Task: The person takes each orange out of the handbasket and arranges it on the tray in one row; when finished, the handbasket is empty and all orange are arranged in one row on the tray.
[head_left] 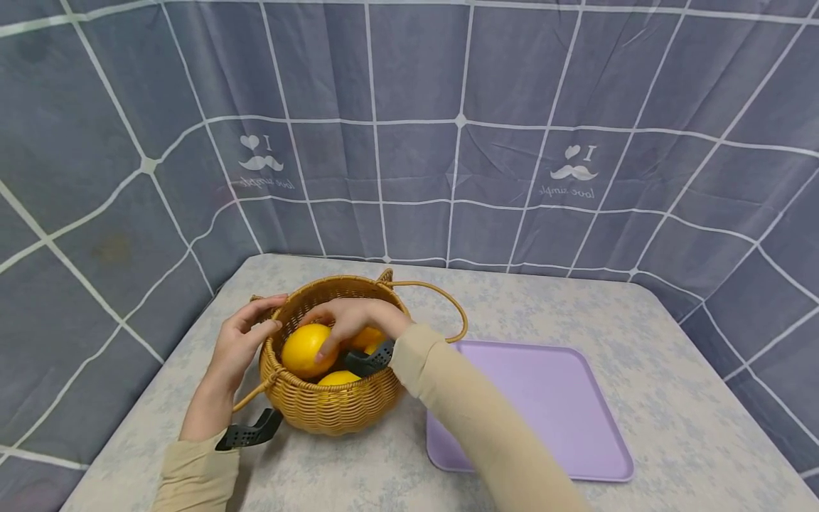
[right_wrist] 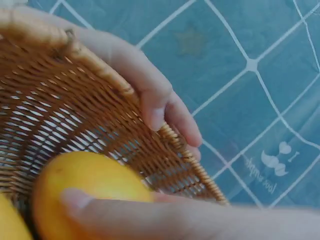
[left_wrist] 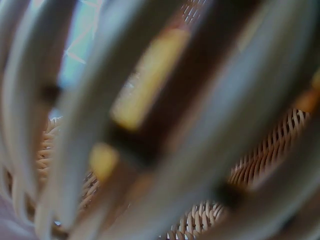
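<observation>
A round wicker basket [head_left: 333, 412] stands on the table with several smooth, oval yellow-orange fruits inside. My left hand [head_left: 233, 348] grips its left rim, with the thumb over the edge. Reaching down inside, my right hand [head_left: 358, 316] holds one yellow-orange fruit [head_left: 306, 350], the thumb on the near side and the fingers behind it. That fruit [right_wrist: 95, 175] lies under the thumb in the right wrist view, where its far side is hidden. Another fruit [head_left: 339, 378] sits lower at the front. Blurred wicker strands [left_wrist: 200, 145] fill much of the left wrist view.
A flat lilac tray [head_left: 544, 398] lies to the right of the basket, partly under my right forearm. One thin basket handle [head_left: 441, 291] sticks out to the right, close to the tray's corner. Grey-blue checked cloth [head_left: 416, 163] hangs behind and beside the table.
</observation>
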A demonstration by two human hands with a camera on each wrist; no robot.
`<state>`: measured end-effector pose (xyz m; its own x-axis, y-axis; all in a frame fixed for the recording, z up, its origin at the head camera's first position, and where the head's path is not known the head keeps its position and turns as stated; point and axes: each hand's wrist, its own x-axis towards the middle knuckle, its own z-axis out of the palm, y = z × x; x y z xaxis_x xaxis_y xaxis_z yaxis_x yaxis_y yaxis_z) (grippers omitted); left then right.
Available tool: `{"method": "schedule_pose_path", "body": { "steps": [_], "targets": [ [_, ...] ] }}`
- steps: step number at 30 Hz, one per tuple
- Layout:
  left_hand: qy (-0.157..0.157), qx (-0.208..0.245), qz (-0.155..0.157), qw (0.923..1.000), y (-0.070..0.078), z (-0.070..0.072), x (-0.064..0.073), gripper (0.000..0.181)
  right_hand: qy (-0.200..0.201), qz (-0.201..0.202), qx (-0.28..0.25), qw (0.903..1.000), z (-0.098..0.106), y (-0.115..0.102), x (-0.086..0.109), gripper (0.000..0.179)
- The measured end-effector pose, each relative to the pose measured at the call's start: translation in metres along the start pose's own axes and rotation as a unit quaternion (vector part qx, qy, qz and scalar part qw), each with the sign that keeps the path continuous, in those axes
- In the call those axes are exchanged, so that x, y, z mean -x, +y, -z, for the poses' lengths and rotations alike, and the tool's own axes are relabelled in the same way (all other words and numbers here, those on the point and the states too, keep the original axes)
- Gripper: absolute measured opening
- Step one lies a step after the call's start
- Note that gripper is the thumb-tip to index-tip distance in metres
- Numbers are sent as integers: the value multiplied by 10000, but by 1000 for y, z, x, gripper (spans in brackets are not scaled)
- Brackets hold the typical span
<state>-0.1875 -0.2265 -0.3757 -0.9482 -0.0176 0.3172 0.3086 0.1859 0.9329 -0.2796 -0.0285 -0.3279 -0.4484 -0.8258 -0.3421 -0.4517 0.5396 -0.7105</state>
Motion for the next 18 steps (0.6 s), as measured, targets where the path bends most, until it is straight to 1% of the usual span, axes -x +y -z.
{"method": "schedule_pose_path", "body": {
  "steps": [2, 4, 7, 9, 13, 18],
  "targets": [
    [-5, 26, -25, 10000, 0, 0, 0, 34, 273, 69, 178, 9994, 2, 1, 5, 68],
    [4, 50, -37, 10000, -1, -1, 0, 34, 539, 150, 174, 9983, 4, 1, 11, 68],
    [34, 11, -55, 10000, -1, -1, 0, 34, 990, 229, -37, 9948, 8, 3, 23, 69],
    [52, -29, -72, 10000, -1, -2, 0, 34, 1309, 221, -281, 9907, 10, 5, 33, 70],
    [96, -47, -70, 9999, -1, -2, -1, 33, 1873, 272, -750, 9791, 12, 11, 50, 72],
    [136, -69, -40, 9999, -1, -3, -1, 33, 2404, 644, -1390, 9585, 13, 15, 70, 70]
  ]
}}
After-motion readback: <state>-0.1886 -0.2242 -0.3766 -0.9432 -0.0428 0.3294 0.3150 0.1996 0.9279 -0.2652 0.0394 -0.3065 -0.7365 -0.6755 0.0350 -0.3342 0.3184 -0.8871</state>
